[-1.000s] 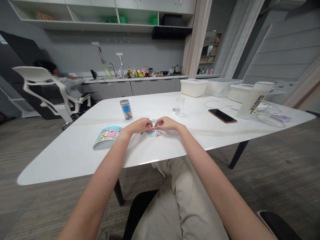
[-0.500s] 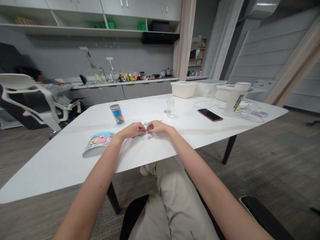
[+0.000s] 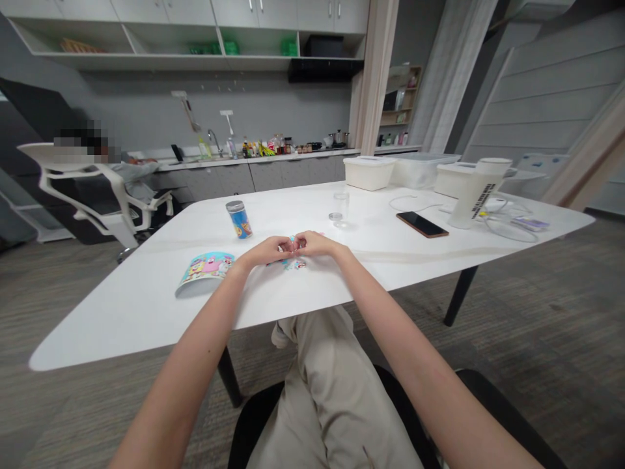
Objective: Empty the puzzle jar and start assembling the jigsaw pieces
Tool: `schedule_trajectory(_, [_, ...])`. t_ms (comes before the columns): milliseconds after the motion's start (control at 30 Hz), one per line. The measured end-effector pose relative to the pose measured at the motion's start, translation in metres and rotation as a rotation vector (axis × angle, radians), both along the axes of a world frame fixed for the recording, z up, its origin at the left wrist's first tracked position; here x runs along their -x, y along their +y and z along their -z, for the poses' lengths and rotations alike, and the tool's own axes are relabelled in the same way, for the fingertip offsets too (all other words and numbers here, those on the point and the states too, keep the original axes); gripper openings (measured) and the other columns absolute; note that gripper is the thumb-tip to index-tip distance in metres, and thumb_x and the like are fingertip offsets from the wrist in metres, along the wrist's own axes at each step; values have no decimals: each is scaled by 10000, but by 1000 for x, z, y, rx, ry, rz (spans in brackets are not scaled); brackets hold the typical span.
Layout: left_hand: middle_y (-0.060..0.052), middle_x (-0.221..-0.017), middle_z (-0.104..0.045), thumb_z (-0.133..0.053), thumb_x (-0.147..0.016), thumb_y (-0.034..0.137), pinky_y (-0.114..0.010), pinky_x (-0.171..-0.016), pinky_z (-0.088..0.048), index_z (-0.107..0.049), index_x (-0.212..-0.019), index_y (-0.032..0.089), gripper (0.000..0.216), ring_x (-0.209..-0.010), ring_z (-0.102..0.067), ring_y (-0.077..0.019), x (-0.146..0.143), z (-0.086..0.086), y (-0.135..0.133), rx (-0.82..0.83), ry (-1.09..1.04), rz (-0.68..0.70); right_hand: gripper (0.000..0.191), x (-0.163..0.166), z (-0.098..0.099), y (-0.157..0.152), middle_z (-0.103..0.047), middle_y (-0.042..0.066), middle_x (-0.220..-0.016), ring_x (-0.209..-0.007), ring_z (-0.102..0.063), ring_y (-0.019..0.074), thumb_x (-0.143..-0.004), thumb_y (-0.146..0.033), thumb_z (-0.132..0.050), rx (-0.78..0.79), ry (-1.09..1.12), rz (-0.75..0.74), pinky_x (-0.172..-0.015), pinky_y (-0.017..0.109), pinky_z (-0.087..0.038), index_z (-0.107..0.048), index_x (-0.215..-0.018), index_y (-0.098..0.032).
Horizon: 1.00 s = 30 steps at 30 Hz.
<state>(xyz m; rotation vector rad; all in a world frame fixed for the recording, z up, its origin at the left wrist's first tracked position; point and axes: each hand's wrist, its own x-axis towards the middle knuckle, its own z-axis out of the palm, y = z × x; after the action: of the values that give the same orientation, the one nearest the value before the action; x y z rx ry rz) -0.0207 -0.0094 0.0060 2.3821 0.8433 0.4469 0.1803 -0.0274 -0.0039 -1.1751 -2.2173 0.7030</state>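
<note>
My left hand [image 3: 266, 251] and my right hand [image 3: 315, 243] meet fingertip to fingertip over the white table [image 3: 146, 306]. Both pinch small colourful puzzle pieces [image 3: 293, 241] held between them. More loose pieces [image 3: 295, 264] lie on the table just under my hands. A curled cartoon picture sheet [image 3: 205, 269] lies to the left of my left hand. A small blue cartoon tin [image 3: 239, 219] with a silver lid stands behind it.
A clear cup and a small clear lid [image 3: 336, 216] sit beyond my hands. A phone [image 3: 422, 224], a white jug [image 3: 472, 193], cables and white tubs [image 3: 368, 172] fill the far right. A person sits in a white chair [image 3: 83, 189] at the left.
My hands stay together at the same spot, and the pieces now sit lifted between the fingertips. The camera view has shifted slightly.
</note>
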Motion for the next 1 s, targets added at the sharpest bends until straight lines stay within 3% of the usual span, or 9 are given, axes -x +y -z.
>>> schedule_trajectory(233, [-42,-756,-695,-719,-678,507,-251,-610,-455,-643,-830,131,412,-660,-604,-136,-3,-6,-5,191,-161,-87,192,-3,-2,6,-640,-28,-621,-576,-573,91,-596,-33,-689,248,374,8,-565,194,-439,-634,-757,-124])
schedule_trajectory(533, [-47,-719,-714,-766,-631,396,-243,-580,-432,-669,-809,125,338,-636,-627,-142,-3,-7,-4,340,-261,-189,250,-5,-5,1,-673,-13,-614,-598,-618,108,-581,16,-666,299,515,-11,-590,203,-471,-628,-785,-123])
schedule_trajectory(867, [-56,-733,-718,-698,-694,380,-237,-582,-421,-672,-839,125,294,-630,-605,-130,-9,-7,-4,320,-210,-209,202,-6,-5,1,-672,-7,-651,-621,-610,102,-628,-46,-688,289,528,1,-599,201,-458,-638,-810,-117])
schedule_trajectory(1000, [-54,-738,-706,-602,-763,395,-244,-588,-416,-673,-841,134,281,-637,-605,-144,-6,-10,-4,114,-91,-186,140,-7,-5,-1,-662,-4,-652,-598,-582,89,-654,-59,-687,269,517,17,-596,201,-456,-643,-775,-116])
